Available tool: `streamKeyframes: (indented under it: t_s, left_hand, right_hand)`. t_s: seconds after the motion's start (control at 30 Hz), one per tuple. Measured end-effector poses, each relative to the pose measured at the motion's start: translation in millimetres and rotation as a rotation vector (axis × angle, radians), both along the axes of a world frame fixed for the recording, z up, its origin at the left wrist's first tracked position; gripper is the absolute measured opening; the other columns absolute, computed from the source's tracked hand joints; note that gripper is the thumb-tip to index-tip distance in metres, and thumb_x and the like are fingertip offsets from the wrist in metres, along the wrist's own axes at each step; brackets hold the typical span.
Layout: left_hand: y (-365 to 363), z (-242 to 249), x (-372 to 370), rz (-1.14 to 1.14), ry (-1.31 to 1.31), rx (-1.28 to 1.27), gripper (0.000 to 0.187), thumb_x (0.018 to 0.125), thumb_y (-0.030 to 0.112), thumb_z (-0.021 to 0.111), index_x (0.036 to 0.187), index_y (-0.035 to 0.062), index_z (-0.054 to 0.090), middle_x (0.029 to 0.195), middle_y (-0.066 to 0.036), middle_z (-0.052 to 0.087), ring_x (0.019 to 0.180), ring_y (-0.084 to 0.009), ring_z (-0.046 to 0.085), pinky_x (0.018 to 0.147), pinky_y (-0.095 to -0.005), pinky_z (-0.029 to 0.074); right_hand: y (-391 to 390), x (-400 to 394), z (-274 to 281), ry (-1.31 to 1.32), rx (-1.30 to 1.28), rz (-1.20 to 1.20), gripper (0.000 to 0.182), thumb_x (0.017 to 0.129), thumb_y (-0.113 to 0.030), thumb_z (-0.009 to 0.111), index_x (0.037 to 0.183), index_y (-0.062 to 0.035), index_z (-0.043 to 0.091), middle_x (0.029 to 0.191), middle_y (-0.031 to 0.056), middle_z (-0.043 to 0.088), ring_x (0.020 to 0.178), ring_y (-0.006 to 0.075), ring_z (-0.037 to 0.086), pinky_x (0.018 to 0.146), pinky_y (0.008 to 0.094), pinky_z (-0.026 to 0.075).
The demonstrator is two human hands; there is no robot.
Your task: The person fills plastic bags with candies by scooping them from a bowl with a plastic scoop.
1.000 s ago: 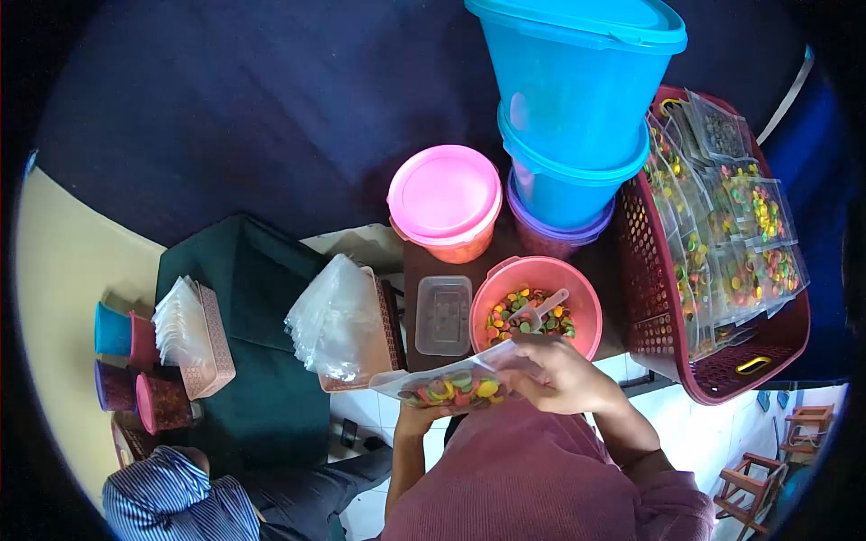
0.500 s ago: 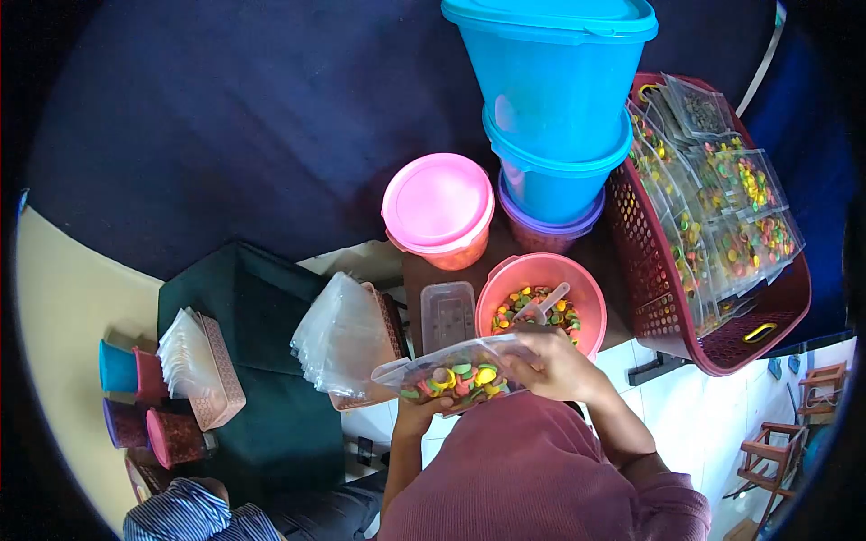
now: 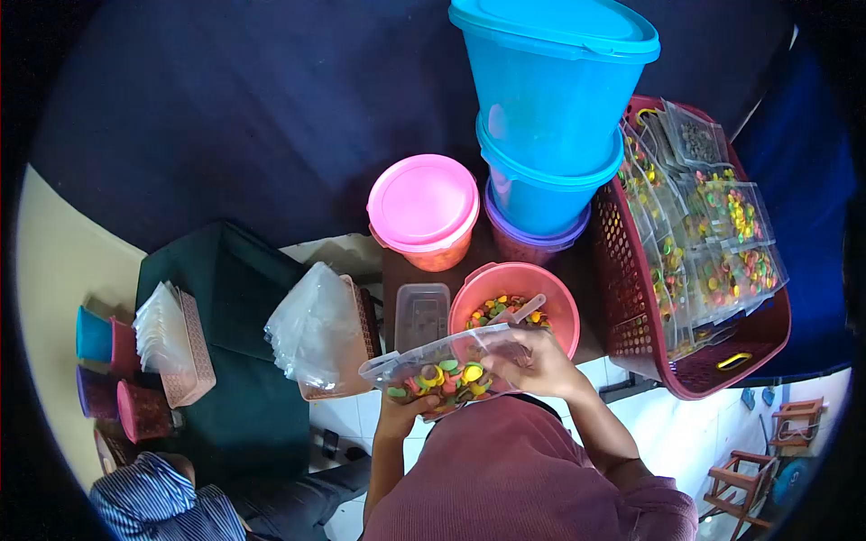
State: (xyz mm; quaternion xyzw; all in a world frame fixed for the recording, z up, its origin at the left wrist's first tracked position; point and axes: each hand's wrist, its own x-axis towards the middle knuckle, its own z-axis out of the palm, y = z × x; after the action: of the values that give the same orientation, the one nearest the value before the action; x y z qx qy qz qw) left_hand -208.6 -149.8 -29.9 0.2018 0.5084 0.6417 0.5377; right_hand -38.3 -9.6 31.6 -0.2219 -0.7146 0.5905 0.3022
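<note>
A clear plastic bag [image 3: 442, 377] partly filled with small green, yellow and reddish pieces is held up in front of my chest. My left hand [image 3: 400, 416] grips its lower left part from below. At the bag's right end my right hand [image 3: 544, 364] is closed on the edge, its fingertips partly hidden. Just behind the bag stands a pink bowl [image 3: 561, 299] of the same coloured pieces [image 3: 492, 308]. A translucent scoop [image 3: 528, 308] rests in the bowl. To its left lies a clear rectangular container [image 3: 422, 311].
Stacked blue tubs [image 3: 555, 108] and a pink-lidded tub [image 3: 424, 203] stand behind the bowl. On the right, a maroon basket [image 3: 627, 270] holds many filled bags [image 3: 735, 212]. Flat clear bags [image 3: 316, 325] fill a basket at left. Another person's striped sleeve [image 3: 149, 496] shows lower left.
The view has shifted, so most things appear slightly further left. Both hands still hold the bag, which has tilted a little more, showing more of its upper part.
</note>
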Motion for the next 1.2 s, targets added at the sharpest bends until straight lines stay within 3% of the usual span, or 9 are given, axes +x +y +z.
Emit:
streamKeyframes:
  t_s: [0.27,0.37,0.53,0.63,0.77,0.83,1.0,1.07,1.2]
  left_hand:
    - [-1.0,-2.9,21.9,0.036,-0.057,0.039,0.049,0.059,-0.003,0.068,0.104,-0.0014,0.048,0.098,-0.010,0.056,0.090,-0.0204,0.055,0.079,-0.0338,0.046]
    - [-7.8,-9.7,26.8,0.095,-0.072,0.036,0.049,0.058,-0.003,0.069,0.103,-0.0027,0.048,0.097,-0.011,0.056,0.089,-0.0207,0.056,0.079,-0.0340,0.046]
    - [-14.3,-7.3,32.3,0.158,-0.043,0.036,0.046,0.057,-0.004,0.069,0.099,-0.0037,0.050,0.094,-0.011,0.058,0.086,-0.0202,0.057,0.077,-0.0335,0.047]
    - [-15.8,-5.0,32.3,0.174,-0.020,0.038,0.045,0.058,-0.004,0.069,0.098,-0.0041,0.050,0.094,-0.011,0.058,0.085,-0.0194,0.057,0.076,-0.0326,0.047]
    - [-16.1,0.3,29.9,0.211,-0.025,0.046,0.045,0.058,-0.003,0.069,0.099,-0.0041,0.050,0.093,-0.011,0.058,0.084,-0.0183,0.057,0.075,-0.0305,0.047]
    - [-16.8,-0.8,27.5,0.181,-0.033,0.060,0.044,0.058,-0.003,0.069,0.098,-0.0036,0.051,0.092,-0.010,0.058,0.083,-0.0178,0.057,0.075,-0.0298,0.046]
    - [-13.1,-0.4,26.3,0.261,-0.117,0.073,0.050,0.058,-0.003,0.069,0.104,-0.0021,0.048,0.096,-0.009,0.057,0.086,-0.0183,0.056,0.076,-0.0305,0.046]
    - [-12.8,-1.7,22.4,0.237,-0.094,0.076,0.051,0.058,-0.004,0.069,0.104,-0.0019,0.047,0.097,-0.009,0.056,0.088,-0.0187,0.056,0.077,-0.0311,0.046]
    - [-12.3,0.5,11.4,0.165,-0.061,0.072,0.050,0.059,-0.005,0.067,0.105,-0.0018,0.046,0.099,-0.010,0.055,0.091,-0.0194,0.055,0.079,-0.0325,0.046]
  right_hand:
    - [11.7,4.9,-5.8,0.002,0.120,-0.036,0.011,0.071,-0.003,0.061,0.081,-0.0008,0.059,0.074,0.0091,0.057,0.063,0.0156,0.055,0.055,0.0271,0.041]
    - [19.1,6.5,-4.4,0.007,0.067,0.083,0.014,0.070,-0.001,0.060,0.084,-0.0017,0.059,0.073,0.0094,0.057,0.064,0.0171,0.055,0.056,0.0274,0.042]
    - [30.0,13.5,-3.9,-0.054,0.201,0.293,0.016,0.070,0.000,0.057,0.085,-0.0031,0.056,0.070,0.0087,0.057,0.065,0.0184,0.056,0.061,0.0288,0.042]
    - [23.2,11.5,-5.1,-0.130,0.060,0.237,0.014,0.070,0.000,0.055,0.084,-0.0030,0.055,0.071,0.0078,0.058,0.066,0.0180,0.056,0.063,0.0290,0.043]
    - [21.1,6.0,-12.6,-0.115,0.120,0.177,0.013,0.070,-0.001,0.057,0.083,-0.0022,0.056,0.074,0.0071,0.059,0.067,0.0146,0.057,0.063,0.0274,0.044]
    - [24.0,5.7,-16.7,-0.095,-0.143,0.236,0.012,0.070,-0.003,0.059,0.081,-0.0010,0.056,0.075,0.0064,0.060,0.068,0.0110,0.056,0.064,0.0256,0.045]
    - [21.5,8.3,-21.7,-0.060,-0.194,0.283,0.011,0.070,-0.004,0.062,0.079,-0.0006,0.057,0.071,0.0057,0.060,0.067,0.0100,0.056,0.062,0.0244,0.045]
    - [15.3,8.6,-21.3,-0.156,-0.101,0.204,0.012,0.070,-0.005,0.063,0.079,0.0002,0.058,0.071,0.0062,0.060,0.065,0.0098,0.056,0.062,0.0236,0.044]
    - [4.6,8.6,-19.8,-0.103,-0.127,0.105,0.012,0.070,-0.005,0.063,0.080,0.0010,0.059,0.071,0.0067,0.061,0.064,0.0098,0.056,0.063,0.0239,0.044]
